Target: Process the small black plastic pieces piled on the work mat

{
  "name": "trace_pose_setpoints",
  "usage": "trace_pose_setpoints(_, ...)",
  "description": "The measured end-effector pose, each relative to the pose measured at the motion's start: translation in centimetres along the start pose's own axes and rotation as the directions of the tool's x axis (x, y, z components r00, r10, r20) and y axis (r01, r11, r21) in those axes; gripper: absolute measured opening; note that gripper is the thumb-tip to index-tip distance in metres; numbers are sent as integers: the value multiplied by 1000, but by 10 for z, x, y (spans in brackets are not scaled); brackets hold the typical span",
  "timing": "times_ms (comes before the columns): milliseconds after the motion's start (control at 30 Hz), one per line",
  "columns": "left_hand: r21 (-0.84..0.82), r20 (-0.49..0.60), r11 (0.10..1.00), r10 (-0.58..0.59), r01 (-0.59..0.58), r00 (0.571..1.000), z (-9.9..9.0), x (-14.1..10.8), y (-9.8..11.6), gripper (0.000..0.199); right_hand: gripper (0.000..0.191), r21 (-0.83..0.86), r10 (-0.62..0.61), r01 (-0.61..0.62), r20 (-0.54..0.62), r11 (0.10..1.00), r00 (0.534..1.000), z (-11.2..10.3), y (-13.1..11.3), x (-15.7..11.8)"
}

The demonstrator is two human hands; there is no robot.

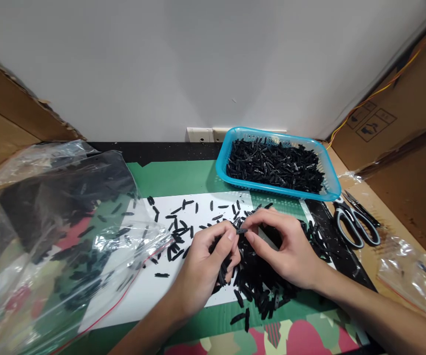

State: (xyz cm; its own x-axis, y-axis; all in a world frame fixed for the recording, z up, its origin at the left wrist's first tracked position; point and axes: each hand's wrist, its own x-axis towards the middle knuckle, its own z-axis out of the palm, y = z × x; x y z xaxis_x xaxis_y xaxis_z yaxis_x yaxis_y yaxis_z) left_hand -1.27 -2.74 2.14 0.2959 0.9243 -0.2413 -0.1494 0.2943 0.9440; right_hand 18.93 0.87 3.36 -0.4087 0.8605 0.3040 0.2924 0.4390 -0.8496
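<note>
My left hand (213,261) is closed around several small black pieces, some showing under its fingers. Between its thumb and my right hand (277,246) is one short black piece (241,230), pinched at its right end by the right thumb and forefinger. Below both hands lies a pile of loose black pieces (265,296), partly hidden by the right hand. More pieces are scattered over a white sheet (124,296). Behind the right hand stands a blue plastic basket (279,190) filled with the same kind of black pieces.
A clear zip bag (68,197) with black pieces in it covers the left side. Scissors (355,224) lie at the right, near a small clear bag (403,271). Cardboard (401,113) stands at both sides, and a wall (142,69) rises behind.
</note>
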Motion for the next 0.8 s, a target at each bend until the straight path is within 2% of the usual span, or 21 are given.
trace_pose_setpoints(167, -8, -6, 1000, -21, 21, 1000, 1, -1, 0, 44, 11, -73, -199, 200, 23, 977, 980, -5, 7, 1)
trace_pose_setpoints(300, -27, 10, 999, -38, 38, 999, 0, -1, -4, 46, 17, -191, -382, 373, -11, 908, 924, -6, 11, -1)
trace_pose_setpoints(367, -26, 25, 999, -17, 18, 1000, 0, 1, -6, 46, 24, -299, -460, 415, -96, 859, 883, -13, 12, 0)
trace_pose_setpoints(433, -4, 22, 1000, 16, -16, 1000, 0, 2, -8, 46, 26, -386, -484, 360, -296, 849, 824, -28, 14, 5)
trace_pose_setpoints(467, -14, 21, 1000, 24, -24, 999, 0, 3, -8, 45, 23, -415, -470, 290, -443, 862, 763, -39, 15, 9)
trace_pose_setpoints(533, -37, 33, 999, 25, -24, 999, 1, 4, -8, 45, 13, -407, -415, 141, -730, 902, 543, -61, 16, 21)
trace_pose_setpoints(567, -49, 36, 999, 17, -15, 999, 1, 4, -6, 45, 7, -388, -400, 110, -841, 915, 365, -70, 17, 27)
trace_pose_setpoints(600, -62, 36, 998, 4, -2, 999, 1, 4, -5, 45, 5, -341, -366, 141, -902, 929, 228, -78, 18, 33)
trace_pose_setpoints(633, -77, 32, 997, -14, 16, 999, 1, 4, -4, 45, 6, -289, -319, 172, -929, 942, 186, -83, 20, 37)
trace_pose_setpoints(667, -91, 27, 995, -32, 35, 999, 2, 4, -2, 45, 5, -229, -261, 160, -938, 960, 226, -86, 21, 39)
trace_pose_setpoints(700, -101, 23, 994, -48, 50, 999, 2, 4, -1, 46, 7, -183, -209, 104, -912, 978, 354, -85, 22, 40)
trace_pose_setpoints(733, -107, 21, 993, -56, 58, 998, 2, 4, 0, 47, 11, -158, -142, 19, -821, 987, 553, -82, 23, 39)
trace_pose_setpoints(767, -104, 19, 993, -56, 57, 998, 2, 4, 0, 48, 16, -170, -66, -68, -675, 983, 735, -78, 24, 36)
trace_pose_setpoints(800, -97, 18, 994, -51, 52, 999, 3, 4, 1, 49, 19, -214, -6, -125, -522, 969, 853, -73, 24, 33)
